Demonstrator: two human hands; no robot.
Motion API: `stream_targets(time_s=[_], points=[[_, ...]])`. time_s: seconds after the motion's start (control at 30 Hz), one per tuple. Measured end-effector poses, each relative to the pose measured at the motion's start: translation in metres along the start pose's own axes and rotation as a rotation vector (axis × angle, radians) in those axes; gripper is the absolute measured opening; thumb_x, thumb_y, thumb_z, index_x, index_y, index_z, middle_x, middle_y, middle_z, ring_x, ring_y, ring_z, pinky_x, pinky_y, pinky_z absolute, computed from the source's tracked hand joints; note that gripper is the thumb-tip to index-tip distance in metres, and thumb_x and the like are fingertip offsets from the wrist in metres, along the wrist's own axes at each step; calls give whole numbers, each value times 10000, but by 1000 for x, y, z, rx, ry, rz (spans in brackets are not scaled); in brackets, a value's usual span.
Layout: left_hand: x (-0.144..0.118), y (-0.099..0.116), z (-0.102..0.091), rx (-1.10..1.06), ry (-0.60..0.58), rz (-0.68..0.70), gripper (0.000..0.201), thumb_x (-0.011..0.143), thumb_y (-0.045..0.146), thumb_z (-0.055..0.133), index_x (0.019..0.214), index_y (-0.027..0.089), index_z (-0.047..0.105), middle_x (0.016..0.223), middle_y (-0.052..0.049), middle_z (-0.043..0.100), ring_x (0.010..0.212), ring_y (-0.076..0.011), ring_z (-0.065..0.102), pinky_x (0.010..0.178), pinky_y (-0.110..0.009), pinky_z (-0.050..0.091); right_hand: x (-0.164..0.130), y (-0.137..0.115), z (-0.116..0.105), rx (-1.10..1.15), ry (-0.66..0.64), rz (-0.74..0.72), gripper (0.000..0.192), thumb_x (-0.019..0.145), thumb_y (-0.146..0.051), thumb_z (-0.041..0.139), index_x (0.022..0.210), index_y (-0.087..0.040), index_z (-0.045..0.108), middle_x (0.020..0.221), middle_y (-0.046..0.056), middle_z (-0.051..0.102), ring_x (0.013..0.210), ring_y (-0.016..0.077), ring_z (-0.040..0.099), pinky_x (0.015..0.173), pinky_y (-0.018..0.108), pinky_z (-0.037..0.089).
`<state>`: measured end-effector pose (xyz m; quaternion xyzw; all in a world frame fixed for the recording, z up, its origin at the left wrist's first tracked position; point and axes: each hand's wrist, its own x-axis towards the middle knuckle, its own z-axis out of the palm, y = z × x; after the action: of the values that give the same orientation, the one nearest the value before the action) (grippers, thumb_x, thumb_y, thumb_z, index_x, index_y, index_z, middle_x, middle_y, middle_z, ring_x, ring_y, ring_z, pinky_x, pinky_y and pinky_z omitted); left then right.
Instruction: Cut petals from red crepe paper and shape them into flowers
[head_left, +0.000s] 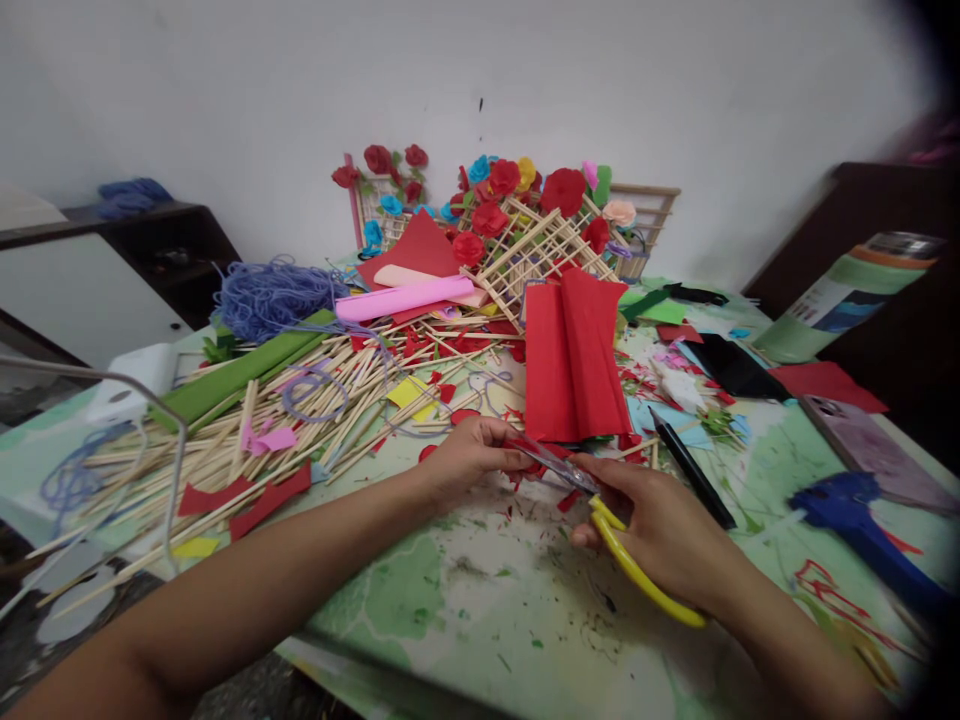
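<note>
My right hand point(652, 510) is closed around yellow-handled scissors point(626, 562), with the metal blades pointing left. My left hand point(476, 460) pinches a small piece of red paper point(534, 452) beside the blade tips. The blades overlap this paper, so its full shape is hidden. Just beyond both hands, folded sheets of red crepe paper point(574, 360) lean on the heap. Tiny red and green scraps litter the tabletop point(480, 600) below my hands.
Left lie many thin wooden sticks point(292, 400), purple yarn point(277, 298) and a green paper roll point(247, 370). Stick lattices with paper flowers point(517, 220) stand behind. Right are a black marker point(690, 465), a blue glue gun point(870, 530), phones point(731, 365) and a bottle point(844, 300).
</note>
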<state>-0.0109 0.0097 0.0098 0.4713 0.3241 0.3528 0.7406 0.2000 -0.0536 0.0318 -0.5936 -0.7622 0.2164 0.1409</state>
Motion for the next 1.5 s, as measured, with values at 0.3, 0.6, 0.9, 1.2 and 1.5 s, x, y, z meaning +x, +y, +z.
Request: stream_targets(time_s=[0.3,0.6,0.9,1.2,1.5], points=[[0,2,-1,42,-54,-2,110,542,174,742,631,122,702,567,-8,644,517,-88,540,554,-212,394,-1,0,-1,-12,-39,13,491,739,-405,596,1192,-219,620,673,12,609,567,156,485,510,247,291],[-1,8,-1,132,-64,-27,127,573,197,736,664,110,710,579,-22,645,528,-92,535,574,-220,406,-1,-1,-2,0,-41,23,543,734,-477,611,1221,-237,609,665,11,615,562,157,496,504,246,284],[1,12,-8,313,-77,-60,85,594,193,715,637,121,702,523,1,618,494,-80,513,527,-197,378,-2,-1,-4,-23,-50,22,544,727,-522,606,1203,-260,622,714,21,676,586,172,553,492,251,299],[3,15,-15,400,-103,-97,96,584,211,726,643,136,718,553,-5,639,513,-91,533,535,-202,392,-1,1,-3,-42,-67,13,539,736,-554,592,1176,-247,638,664,23,648,541,162,513,479,247,284],[4,19,-17,510,-70,-101,102,556,226,720,612,141,714,525,4,615,493,-87,493,507,-201,364,-2,0,-3,-13,-91,18,476,747,-529,586,1127,-250,656,609,3,618,512,153,493,480,247,281]])
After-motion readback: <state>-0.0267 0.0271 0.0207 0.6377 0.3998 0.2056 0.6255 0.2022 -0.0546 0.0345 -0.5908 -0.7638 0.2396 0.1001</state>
